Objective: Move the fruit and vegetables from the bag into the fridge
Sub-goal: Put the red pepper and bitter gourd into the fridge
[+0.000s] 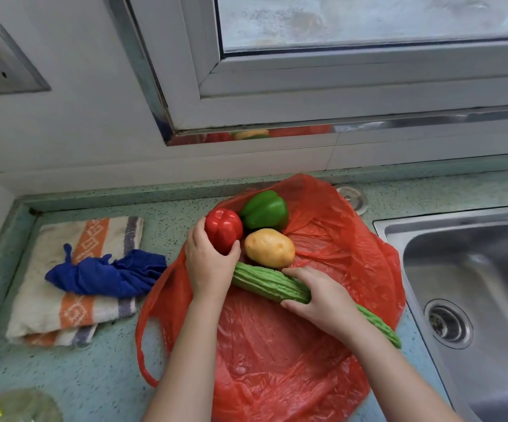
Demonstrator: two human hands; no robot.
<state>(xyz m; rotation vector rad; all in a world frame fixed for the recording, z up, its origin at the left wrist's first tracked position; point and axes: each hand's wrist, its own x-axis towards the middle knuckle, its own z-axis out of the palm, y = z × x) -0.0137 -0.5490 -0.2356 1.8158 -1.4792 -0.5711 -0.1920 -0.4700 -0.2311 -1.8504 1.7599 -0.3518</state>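
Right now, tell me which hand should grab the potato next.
Probably right. The right hand on the bitter gourd has fingertips almost touching the potato; the left hand is wrapped around the red pepper.

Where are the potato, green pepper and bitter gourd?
potato (pixel 269 247), head view, middle of its skin
green pepper (pixel 264 211), head view, its front side
bitter gourd (pixel 264 281), head view, ridged stretch between the hands

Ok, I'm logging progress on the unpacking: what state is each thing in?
Red bag: spread open on the counter.
Red pepper: gripped by left hand.
Bitter gourd: gripped by right hand, lying on bag.
Green pepper: untouched.
Potato: untouched.
Sink: empty.
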